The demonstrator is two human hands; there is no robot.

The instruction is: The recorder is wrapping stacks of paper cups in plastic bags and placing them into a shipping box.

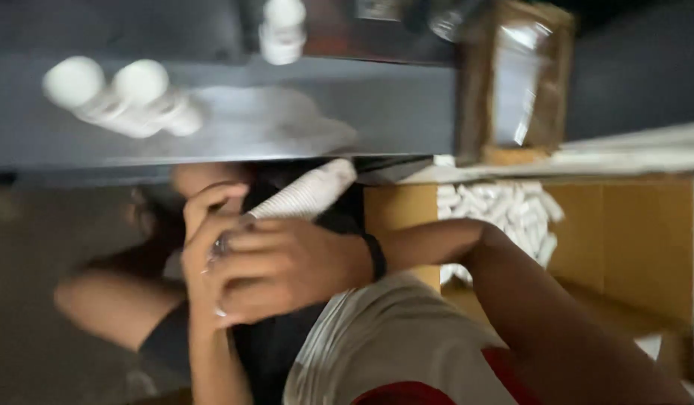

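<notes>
Below the grey shelf point(234, 124), both hands point(257, 274) clasp white cups point(309, 193); bottles point(122, 97) above.

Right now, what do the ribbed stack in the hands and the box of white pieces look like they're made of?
Ribbed stack: probably paper or thin plastic, matte white, with fine rings like nested cup rims; blur leaves it open. Box: cardboard by its flat, matte tan walls. White pieces inside: likely plastic, smooth and white; too blurred to be sure.

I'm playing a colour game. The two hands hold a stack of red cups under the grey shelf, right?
Not quite. The stack of cups is white, not red, as the head view shows. The left hand and right hand do hold it under the grey shelf.
</notes>
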